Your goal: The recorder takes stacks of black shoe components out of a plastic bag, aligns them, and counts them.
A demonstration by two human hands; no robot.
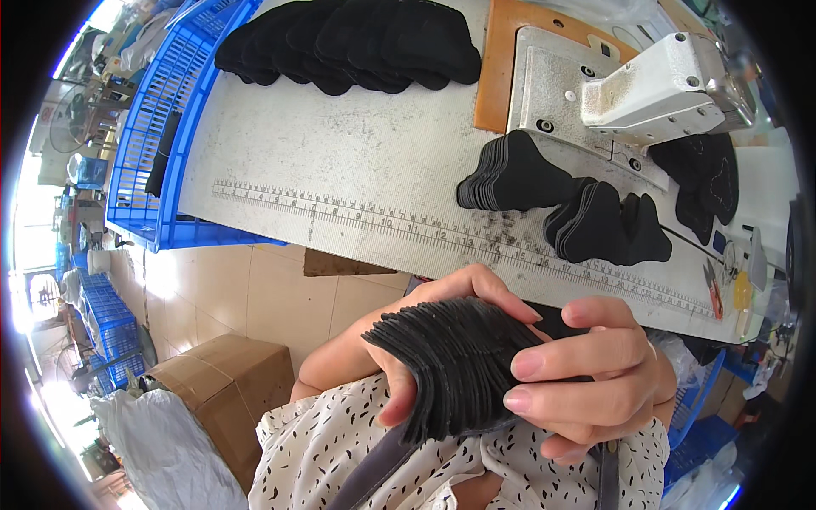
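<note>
Close to my body I hold a thick stack of black cut fabric pieces (463, 365), their edges fanned out in layers. My left hand (472, 282) wraps round the stack, with its thumb on the near left side and fingers over the far side. Curled against the right end is my right hand (608, 374), fingertips pressing on the layers. Just beyond, on the sewing table (340, 144), lie two smaller piles of shaped black pieces, one at the left (527, 174) and one at the right (608, 225).
A white sewing machine (637, 98) stands at the far right. Overlapping black pieces (357, 42) cover the table's back. A blue plastic basket (127, 217) adjoins its left end. Red-handled snips (715, 293) lie at the right edge. A cardboard box (221, 382) sits on the floor.
</note>
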